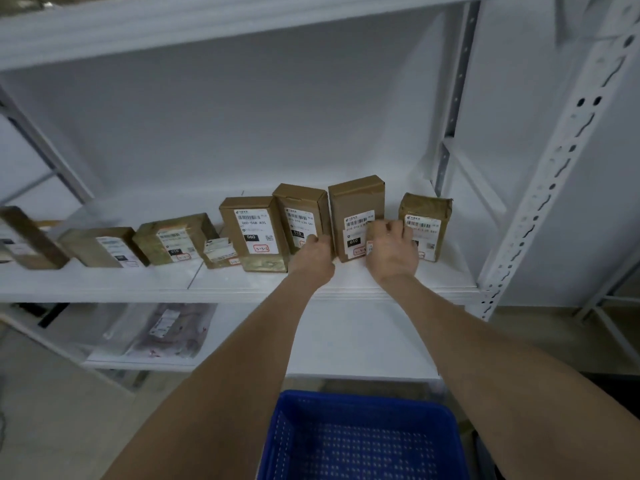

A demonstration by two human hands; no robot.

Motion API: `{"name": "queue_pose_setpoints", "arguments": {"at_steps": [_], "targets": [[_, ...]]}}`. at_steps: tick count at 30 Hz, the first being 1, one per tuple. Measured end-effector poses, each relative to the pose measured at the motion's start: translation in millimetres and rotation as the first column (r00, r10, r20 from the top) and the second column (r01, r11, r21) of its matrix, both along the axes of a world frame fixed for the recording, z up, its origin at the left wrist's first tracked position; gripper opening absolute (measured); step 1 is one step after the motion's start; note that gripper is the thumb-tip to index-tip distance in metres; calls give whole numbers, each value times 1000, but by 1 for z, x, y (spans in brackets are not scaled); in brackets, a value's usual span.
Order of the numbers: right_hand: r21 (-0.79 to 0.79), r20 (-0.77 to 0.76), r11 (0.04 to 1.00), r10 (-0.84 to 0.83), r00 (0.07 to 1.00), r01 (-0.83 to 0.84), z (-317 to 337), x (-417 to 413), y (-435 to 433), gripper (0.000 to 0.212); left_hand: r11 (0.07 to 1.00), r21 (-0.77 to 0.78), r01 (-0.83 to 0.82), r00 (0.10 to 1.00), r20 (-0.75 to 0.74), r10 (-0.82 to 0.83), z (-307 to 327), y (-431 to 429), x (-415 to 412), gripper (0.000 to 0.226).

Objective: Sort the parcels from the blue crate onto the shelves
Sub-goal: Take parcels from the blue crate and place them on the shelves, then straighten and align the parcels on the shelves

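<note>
Left grip [313,252]: at the lower right corner of a slim parcel [299,216], fingers curled against its edge; clasping or merely touching, cannot tell.
Right grip [393,251]: fingers curled round a small brown parcel [374,231], held low in front of the tall parcel [356,202]; outline blurred.
Small brown parcel: between the tall parcel and the taped parcel [426,213], just above the shelf board.
Middle shelf [346,284]: white board bearing a row of brown labelled parcels standing upright near the front edge.
Row, right part: parcel marked 060 [251,233], touching the slim parcel; then the tall parcel, with a narrow gap; then the taped parcel, apart at the far right.
Row, left part: several lower parcels, blurred, with a little labelled box [220,252] just beside the parcel marked 060.
Blue crate [363,400]: below the forearms, in front of the shelving, its perforated floor showing.
Lower shelf [311,341]: a clear bagged parcel [169,327] lying flat at the left.
Shelf post [554,168]: white, perforated, at the right.
</note>
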State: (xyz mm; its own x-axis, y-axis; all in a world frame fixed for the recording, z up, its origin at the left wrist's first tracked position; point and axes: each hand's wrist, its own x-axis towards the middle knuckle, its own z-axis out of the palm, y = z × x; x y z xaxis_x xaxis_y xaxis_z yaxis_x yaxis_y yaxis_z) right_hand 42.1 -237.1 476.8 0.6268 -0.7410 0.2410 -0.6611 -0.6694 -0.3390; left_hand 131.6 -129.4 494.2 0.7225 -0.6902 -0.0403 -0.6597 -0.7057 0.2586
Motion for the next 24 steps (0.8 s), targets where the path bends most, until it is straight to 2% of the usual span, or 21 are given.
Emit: {"name": "queue_pose_setpoints", "arguments": {"at_steps": [5, 9, 12, 17, 21, 24], "targets": [[-15, -48, 999, 52, 998, -52, 2, 5, 43, 57, 994, 110, -25, 995, 96, 15, 4, 52, 6, 52], [0, -89, 997, 73, 993, -73, -16, 9, 81, 53, 988, 151, -28, 1000, 15, 26, -16, 90, 9, 55], [15, -153, 997, 78, 985, -77, -31, 18, 113, 61, 982, 186, 8, 1000, 5, -9, -34, 120, 16, 55], [56, -215, 998, 44, 976, -33, -41, 48, 186, 61, 983, 177, 55, 998, -18, -53, -45, 188, 57, 54], [99, -175, 994, 59, 983, -42, -37, 92, 265, 59, 993, 110, 40, 998, -54, -35, -35, 254, 104, 53], [118, -133, 989, 100, 986, -84, -29, 124, 315, 59, 994, 109, 27, 999, -25, -25, -23, 299, 132, 54]]}}
